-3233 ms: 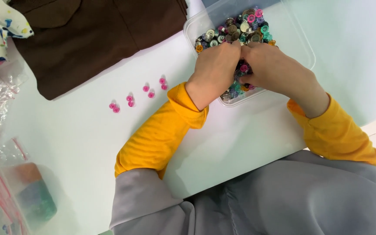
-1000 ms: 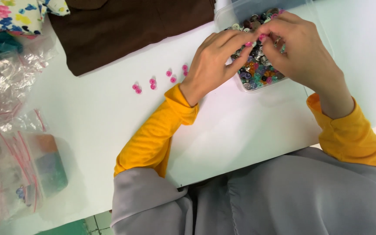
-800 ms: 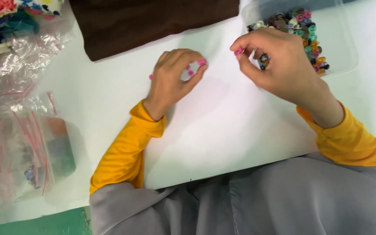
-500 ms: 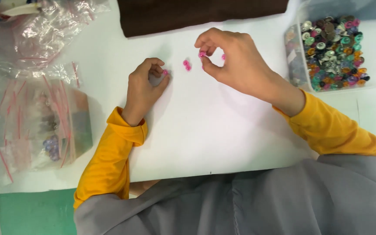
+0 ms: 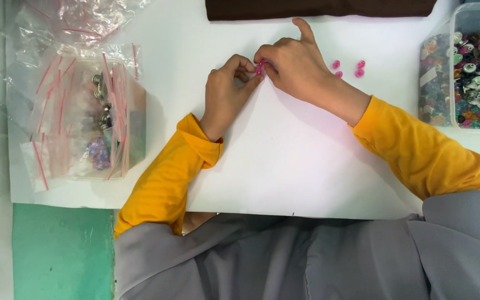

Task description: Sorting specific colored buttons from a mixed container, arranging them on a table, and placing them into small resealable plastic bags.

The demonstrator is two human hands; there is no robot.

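Left hand: My left hand [image 5: 226, 91] is resting on the white tabletop [image 5: 284, 161]. Its fingers are curling in, and the fingertips are touching the small pink button [image 5: 259, 69].
Right hand: My right hand [image 5: 295, 64] is lying just beside the left one. The two hands are meeting at the pink button. One finger is sticking up toward the brown cloth [image 5: 318, 8].
Grip, left: It is closing narrow on the pink button, pinching it from the left side.
Grip, right: It is closing narrow on the same pink button, pinching it from the right side.
Pink button: It is sitting between the fingertips of both hands, near the top middle of the tabletop. It is tiny, and I cannot tell if it is one piece or two.
Loose pink buttons: Three more pink buttons [image 5: 351, 68] are lying on the tabletop, just to the right of my right hand, not touching it.
Button box: A clear plastic box [image 5: 437, 83] full of buttons in many colours is sitting at the right edge, well apart from my hands.
Bags: A pile of small clear bags [image 5: 79, 116] with red strips is lying on the left. Some little metal and purple bits are showing inside.
Sleeves: Both arms are wearing yellow sleeves [image 5: 168, 172].
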